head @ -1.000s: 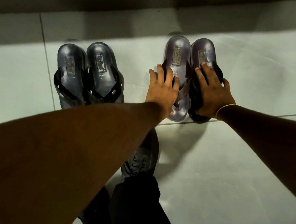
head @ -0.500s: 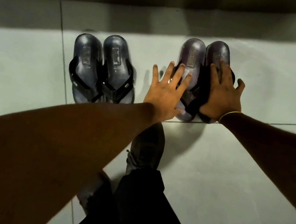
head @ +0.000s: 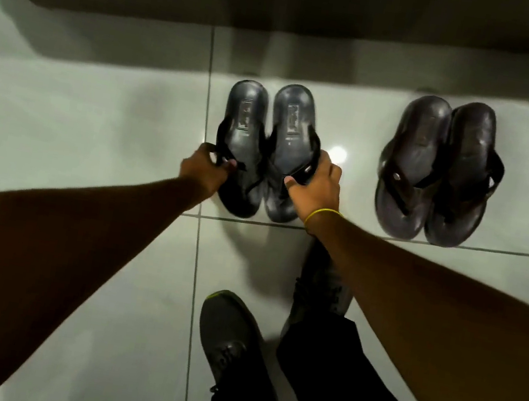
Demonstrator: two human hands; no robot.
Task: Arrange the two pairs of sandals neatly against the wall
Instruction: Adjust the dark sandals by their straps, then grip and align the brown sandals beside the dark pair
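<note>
Two pairs of dark sandals lie side by side on the pale tiled floor, heels toward the wall. The left pair is grey-blue: its left sandal (head: 244,127) and its right sandal (head: 291,125) touch each other. My left hand (head: 203,170) grips the strap of the left one. My right hand (head: 317,188), with a yellow band at the wrist, grips the strap of the right one. The brown pair (head: 435,165) rests untouched further right, its two sandals close together.
The dark wall base (head: 287,3) runs across the top, a short gap beyond the sandals. My two dark shoes (head: 231,337) and black trouser legs stand on the tiles just below the hands. Tile joints cross under the left pair.
Both hands left the brown pair and moved left to the grey-blue pair, closing on its straps. The view shifted left, and my left foot stepped into view.
</note>
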